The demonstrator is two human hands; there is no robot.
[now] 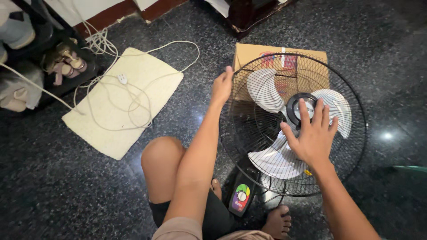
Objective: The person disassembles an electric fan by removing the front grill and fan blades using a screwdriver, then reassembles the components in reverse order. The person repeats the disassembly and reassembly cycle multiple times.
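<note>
An electric fan lies tilted in front of me, its black wire grille facing up over three translucent white blades and a black round hub. My left hand grips the grille's rim at its upper left. My right hand lies flat on the grille with fingers spread, just below the hub. The fan's black base with a coloured control dial rests between my knee and my bare foot.
A brown cardboard box stands behind the fan. A cream mat with tangled white cables and a plug lies to the left. A dark shelf holding footwear is at far left. The floor is dark speckled stone.
</note>
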